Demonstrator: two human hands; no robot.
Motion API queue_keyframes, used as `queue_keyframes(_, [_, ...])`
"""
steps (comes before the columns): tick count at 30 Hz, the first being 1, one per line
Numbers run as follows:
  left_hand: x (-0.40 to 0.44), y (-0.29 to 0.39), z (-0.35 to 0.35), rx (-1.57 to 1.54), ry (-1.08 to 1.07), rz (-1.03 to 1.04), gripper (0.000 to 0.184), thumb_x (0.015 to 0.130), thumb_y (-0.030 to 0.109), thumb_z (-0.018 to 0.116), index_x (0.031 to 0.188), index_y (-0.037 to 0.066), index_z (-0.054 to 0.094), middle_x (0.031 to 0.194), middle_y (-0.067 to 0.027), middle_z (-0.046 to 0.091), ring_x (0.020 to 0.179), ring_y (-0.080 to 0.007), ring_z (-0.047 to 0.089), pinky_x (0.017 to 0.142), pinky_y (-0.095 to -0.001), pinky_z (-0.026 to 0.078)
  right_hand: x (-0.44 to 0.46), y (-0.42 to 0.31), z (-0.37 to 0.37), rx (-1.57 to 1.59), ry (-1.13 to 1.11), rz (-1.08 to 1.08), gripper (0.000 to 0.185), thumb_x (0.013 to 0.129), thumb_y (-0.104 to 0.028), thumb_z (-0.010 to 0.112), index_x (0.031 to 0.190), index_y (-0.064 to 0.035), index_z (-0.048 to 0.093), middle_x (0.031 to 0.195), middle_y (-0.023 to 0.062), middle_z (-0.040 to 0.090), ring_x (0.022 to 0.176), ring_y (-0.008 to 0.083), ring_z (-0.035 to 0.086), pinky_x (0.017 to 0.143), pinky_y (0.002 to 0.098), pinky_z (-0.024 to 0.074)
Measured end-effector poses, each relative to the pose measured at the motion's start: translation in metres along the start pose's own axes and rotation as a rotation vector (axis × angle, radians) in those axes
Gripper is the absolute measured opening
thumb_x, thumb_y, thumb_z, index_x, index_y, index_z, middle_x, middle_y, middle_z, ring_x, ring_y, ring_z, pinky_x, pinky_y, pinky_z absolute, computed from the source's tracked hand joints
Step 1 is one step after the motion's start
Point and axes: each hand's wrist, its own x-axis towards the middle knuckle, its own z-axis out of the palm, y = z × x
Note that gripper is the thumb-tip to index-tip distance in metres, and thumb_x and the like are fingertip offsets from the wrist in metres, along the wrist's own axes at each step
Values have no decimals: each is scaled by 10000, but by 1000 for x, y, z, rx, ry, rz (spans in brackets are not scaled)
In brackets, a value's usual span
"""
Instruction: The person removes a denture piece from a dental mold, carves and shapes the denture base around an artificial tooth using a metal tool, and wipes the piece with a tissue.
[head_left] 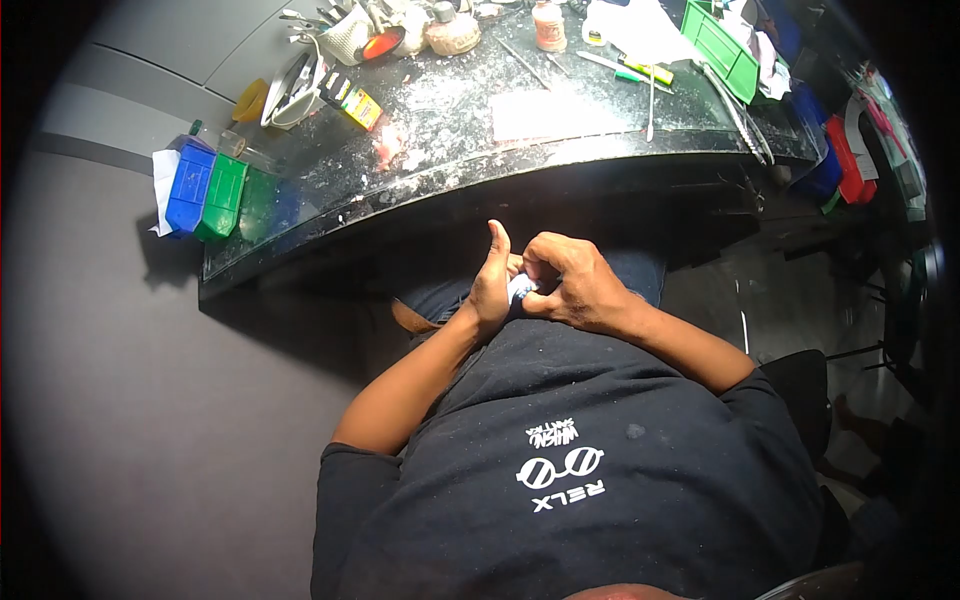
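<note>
One long dark bench (320,188) spans the upper view, its top smeared with whitish powder. Person sits or stands close to it, can't tell which; black printed T-shirt (650,490) fills the lower middle. Bins next: green bin (722,55) at the bench's far right, blue bin (190,188) and a second green bin (223,198) side by side at the left end. Right hand (585,285): fingers curled well in, thumb and forefinger closed down on a small pale thing. Left hand (488,285): thumb sticking up, apart from the fingers, which bend in toward the right hand and are partly hidden; its grip on the pale thing, can't tell. Round jar (453,36) with dark cap near the back, pink bottle (549,28) to its right, yellow-and-green box (361,108) tilted nearer the left. Smallest: pale thing (519,288), between both hands, just in front of the shirt, lower than the bench edge in view; mostly covered, details unclear.
</note>
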Motion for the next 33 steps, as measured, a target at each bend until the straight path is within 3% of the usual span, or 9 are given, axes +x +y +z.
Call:
queue_keyframes(8, [-3, 2, 3, 19, 4, -28, 997, 937, 811, 84, 792, 14, 664, 685, -16, 627, 549, -57, 529, 504, -186, 409, -3, -1, 1, 0, -15, 11, 279, 646, -13, 733, 849, 22, 545, 775, 110, 552, 674, 225, 562, 624, 350, 469])
queue_keyframes(18, [0, -5, -2, -92, -63, -32, 978, 943, 804, 90, 749, 22, 643, 658, -13, 612, 514, -70, 522, 469, -182, 398, -5, 1, 2, -45, -27, -39, 237, 674, -14, 724, 804, 8, 527, 769, 104, 532, 671, 240, 559, 624, 350, 465])
queue_keyframes(21, [-5, 9, 7, -117, 28, -103, 951, 928, 827, 102, 640, 69, 600, 570, 13, 533, 500, -71, 481, 501, -202, 386, -3, 1, 1, -37, -5, -48, 231, 684, -8, 732, 792, 8, 528, 785, 98, 553, 685, 224, 571, 630, 344, 470])
queue_keyframes(23, [-7, 14, 7, -139, 22, -121, 987, 920, 834, 90, 663, 44, 624, 579, 1, 553, 489, -79, 487, 473, -194, 376, -3, 1, -3, 62, -4, -10, 232, 698, -42, 771, 813, 12, 577, 772, 117, 586, 692, 239, 620, 622, 351, 508])
queue_keyframes(25, [-6, 14, 3, -176, 61, -136, 1021, 910, 845, 91, 677, 15, 638, 590, -27, 576, 484, -86, 488, 457, -186, 364, -4, 0, -10, 184, -36, 141, 225, 742, -41, 803, 828, 6, 600, 808, 67, 636, 753, 141, 649, 678, 291, 549])
queue_keyframes(28, [-5, 14, -3, -224, 3, -70, 1061, 894, 865, 115, 692, -28, 651, 616, -65, 600, 479, -79, 460, 445, -186, 346, -2, 4, -23, 326, -50, 248, 190, 788, -34, 795, 837, 3, 616, 859, 60, 685, 807, 102, 669, 735, 267, 570])
queue_keyframes(33, [-4, 15, -8, -310, -32, -93, 1075, 891, 868, 122, 703, -55, 640, 621, -77, 581, 463, -73, 377, 409, -181, 303, 4, -8, -33, 276, -45, 373, 144, 853, 6, 763, 893, -3, 625, 857, 32, 675, 802, 79, 673, 722, 231, 563])
